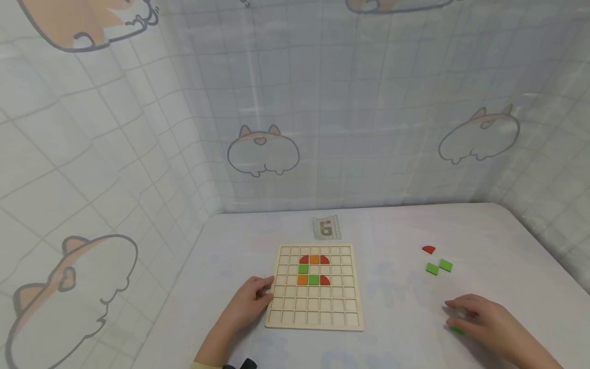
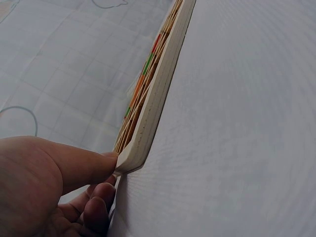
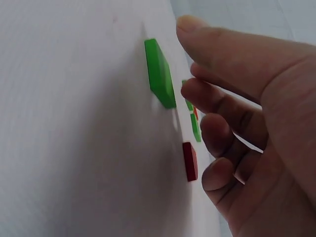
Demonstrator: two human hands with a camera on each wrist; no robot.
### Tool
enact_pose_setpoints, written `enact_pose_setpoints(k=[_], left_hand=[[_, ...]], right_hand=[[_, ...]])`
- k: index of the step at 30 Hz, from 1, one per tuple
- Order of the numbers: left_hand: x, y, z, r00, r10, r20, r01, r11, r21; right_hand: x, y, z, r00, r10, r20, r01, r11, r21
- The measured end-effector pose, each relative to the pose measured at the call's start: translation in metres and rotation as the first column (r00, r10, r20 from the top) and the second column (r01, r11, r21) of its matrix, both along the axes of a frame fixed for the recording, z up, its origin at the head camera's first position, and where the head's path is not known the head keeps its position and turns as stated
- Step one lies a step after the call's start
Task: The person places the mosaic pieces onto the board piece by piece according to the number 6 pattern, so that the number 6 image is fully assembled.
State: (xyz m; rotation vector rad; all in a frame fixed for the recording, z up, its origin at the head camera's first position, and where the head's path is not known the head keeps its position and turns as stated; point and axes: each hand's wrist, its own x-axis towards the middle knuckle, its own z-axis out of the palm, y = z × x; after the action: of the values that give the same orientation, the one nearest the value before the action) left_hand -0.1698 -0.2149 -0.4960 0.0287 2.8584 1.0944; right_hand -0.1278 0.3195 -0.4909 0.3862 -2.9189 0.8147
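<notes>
Head view: the left hand (image 1: 251,300) rests on the wooden grid board's (image 1: 315,312) left edge on the table (image 1: 401,225). Left wrist view: its thumb presses that edge. Right wrist view: the right hand (image 3: 247,123) hovers, grip loosely curled and holding nothing, just beside a green tile (image 3: 159,73).

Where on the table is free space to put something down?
Bare table lies between the wooden board and the right hand, also left of the board past the left hand. Crowded: around the loose green tiles and red piece.
</notes>
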Motion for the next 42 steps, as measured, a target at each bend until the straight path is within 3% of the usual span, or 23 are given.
enact_pose_setpoints(k=[5,19,33,38,42], left_hand=[[0.0004,0.0001,0.0002,1.000,-0.018,-0.001,0.018,1.000,0.001],[-0.0012,-0.0019,-0.0019,1.000,-0.026,-0.008,0.026,1.000,0.012],[-0.0008,-0.0008,0.0010,1.000,-0.026,-0.011,0.025,1.000,-0.007],[-0.0009,-0.0012,-0.0004,1.000,-0.027,-0.016,0.027,1.000,-0.009],[-0.0013,-0.0014,-0.0003,0.999,-0.027,-0.018,0.027,1.000,-0.014]], right_hand=[[0.0028,0.0039,-0.0044,0.999,0.016,-0.049,-0.015,1.000,0.008],[-0.0007,0.0073,-0.0025,0.983,0.024,0.180,-0.036,0.997,0.067],[-0.0013,0.0060,-0.0051,0.989,0.052,0.138,-0.056,0.998,0.029],[-0.0017,0.0070,-0.0028,0.982,0.020,0.187,-0.034,0.997,0.074],[-0.0013,0.0105,-0.0037,0.986,0.033,0.162,-0.050,0.993,0.107]])
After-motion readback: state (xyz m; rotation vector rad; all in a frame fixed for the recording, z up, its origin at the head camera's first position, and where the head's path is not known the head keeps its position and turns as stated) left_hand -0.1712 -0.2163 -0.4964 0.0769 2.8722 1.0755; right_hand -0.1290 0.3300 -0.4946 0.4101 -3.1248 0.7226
